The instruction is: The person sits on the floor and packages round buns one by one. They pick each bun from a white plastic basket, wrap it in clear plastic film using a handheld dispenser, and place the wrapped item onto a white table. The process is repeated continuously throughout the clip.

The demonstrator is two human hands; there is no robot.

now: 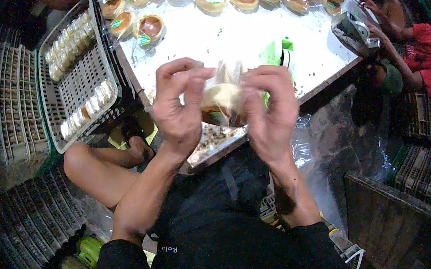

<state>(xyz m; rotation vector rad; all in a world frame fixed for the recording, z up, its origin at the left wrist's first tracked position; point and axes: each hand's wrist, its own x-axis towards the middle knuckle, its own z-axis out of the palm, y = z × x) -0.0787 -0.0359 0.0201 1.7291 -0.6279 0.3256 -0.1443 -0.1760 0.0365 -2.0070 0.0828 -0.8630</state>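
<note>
Above the near part of the table, a round cake (pixel 224 99) in a clear plastic bag is held between my two hands. Its pale side faces up, with a browned face and a green label below. My left hand (pixel 179 98) grips the bag at its left, thumb and fingertips bent inward. On the opposite side, my right hand (pixel 269 105) pinches the bag near its upper right corner. Both sets of fingertips are blurred. Partly hidden behind my right hand stands a green tape dispenser (pixel 272 55) on the white tabletop (pixel 195 35).
Several bagged cakes (pixel 212 0) with green labels line the table's far and left sides. A plastic crate (pixel 84 50) at left holds rows of wrapped pieces. At right, a co-worker's hands (pixel 375 31) are at another tape dispenser (pixel 357 29). Stacked crates (pixel 14 97) stand far left.
</note>
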